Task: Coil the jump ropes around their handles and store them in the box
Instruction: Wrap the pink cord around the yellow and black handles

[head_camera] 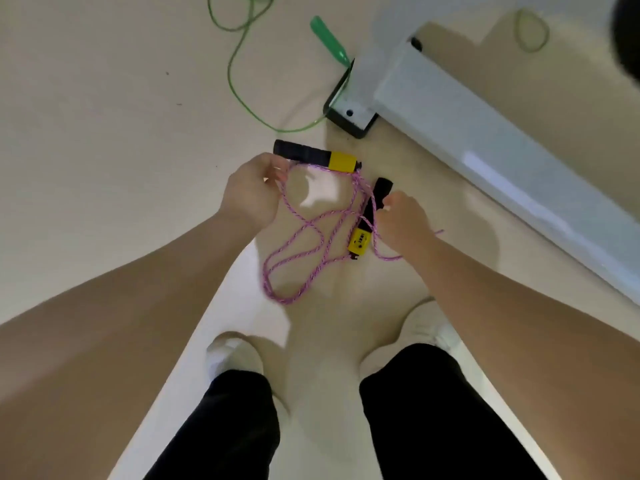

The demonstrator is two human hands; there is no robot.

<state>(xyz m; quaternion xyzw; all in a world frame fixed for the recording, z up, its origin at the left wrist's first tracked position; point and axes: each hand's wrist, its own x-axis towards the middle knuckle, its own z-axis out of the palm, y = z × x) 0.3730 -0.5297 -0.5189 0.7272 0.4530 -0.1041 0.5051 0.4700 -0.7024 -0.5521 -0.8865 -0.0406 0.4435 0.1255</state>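
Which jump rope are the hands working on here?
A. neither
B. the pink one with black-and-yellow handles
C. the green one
B: the left hand and right hand each grip a handle of the pink rope; the green rope lies untouched on the floor.

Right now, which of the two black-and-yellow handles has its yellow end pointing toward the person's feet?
The handle by the right hand: this right-hand handle hangs yellow end down, toward the feet. The left-hand handle, by the left hand, lies crosswise.

pink-and-white speckled rope, black-and-yellow handles, green rope with green handle.
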